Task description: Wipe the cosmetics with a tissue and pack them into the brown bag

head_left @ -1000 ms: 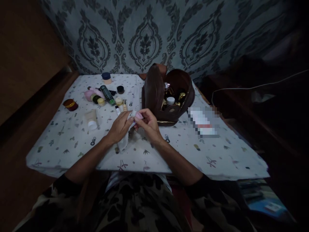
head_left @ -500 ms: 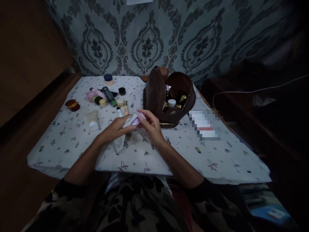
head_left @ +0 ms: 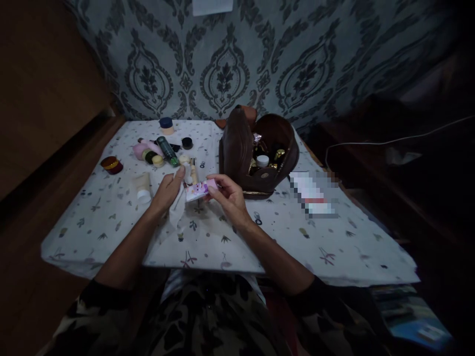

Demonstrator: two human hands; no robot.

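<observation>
Between finger and thumb, my right hand (head_left: 230, 199) grips the right end of a small pink-and-purple printed packet or flat tube (head_left: 199, 190); its exact kind is unclear. My left hand (head_left: 167, 192) has its thumb up and a thin white cloth or wipe (head_left: 177, 209) in its grasp, hanging down beside the packet's left end. Just beyond the hands lie a slim beige tube (head_left: 193, 173) and a small pale-lidded jar (head_left: 184, 159). A cream tube with a white cap (head_left: 142, 188) rests left of my left hand.
An unzipped brown bag (head_left: 237, 148) holding a white-lidded jar (head_left: 262, 160) and gold-coloured items stands behind my right hand. Further left are a green bottle (head_left: 167, 151), a dark red jar (head_left: 112, 165) and a blue-lidded jar (head_left: 166, 125). A blurred flat object (head_left: 311, 195) lies right.
My hands have moved apart. The packet, earlier wrapped between both hands in the white cloth, now shows uncovered in my right hand, while the cloth stays with my left.
</observation>
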